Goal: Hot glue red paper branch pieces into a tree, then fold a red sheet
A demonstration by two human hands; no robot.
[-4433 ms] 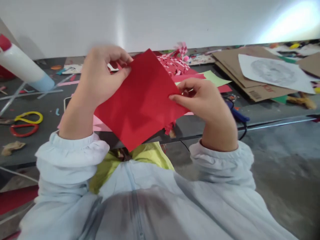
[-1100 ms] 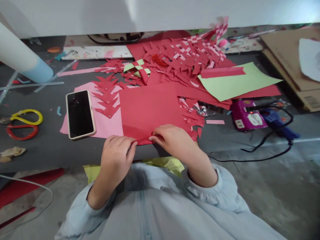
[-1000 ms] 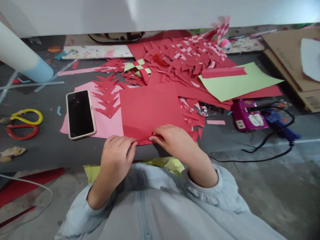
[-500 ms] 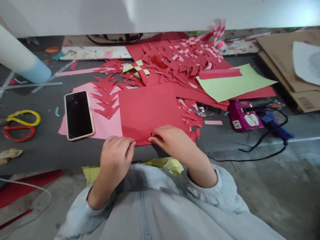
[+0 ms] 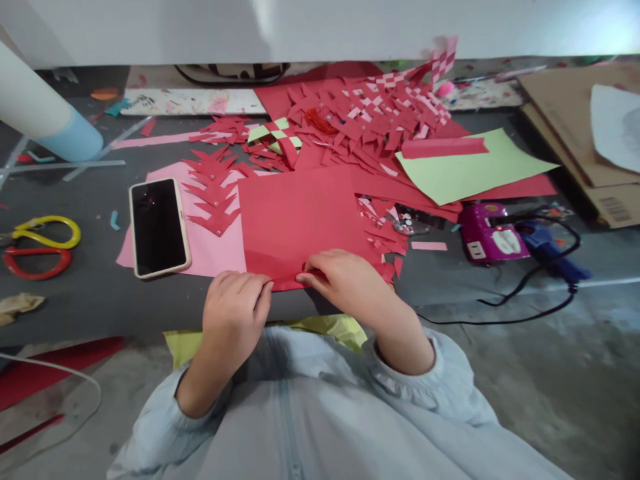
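Note:
A sheet of red paper [image 5: 303, 217] lies flat in front of me, with a narrow strip turned up along its near edge. My left hand [image 5: 237, 303] pinches that edge near the left corner, fingers closed. Further right, my right hand [image 5: 345, 277] is closed on the same edge, thumb against the fold. Left of the sheet, a pink paper [image 5: 217, 257] carries pointed red cut pieces [image 5: 214, 197] with small dots. On the pink paper's left part rests a phone [image 5: 159, 228] with a dark screen.
Scissors [image 5: 47, 233] with yellow and red handles lie far left. Behind the sheet is a heap of red cut paper [image 5: 345, 120]. Light green paper [image 5: 450, 173] lies at back right, near a purple box [image 5: 493, 233], a blue glue gun [image 5: 553, 252] with a black cord, and cardboard [image 5: 565, 127].
The view has shifted very slightly. Both hands stay on the near edge of the red paper, almost unmoved.

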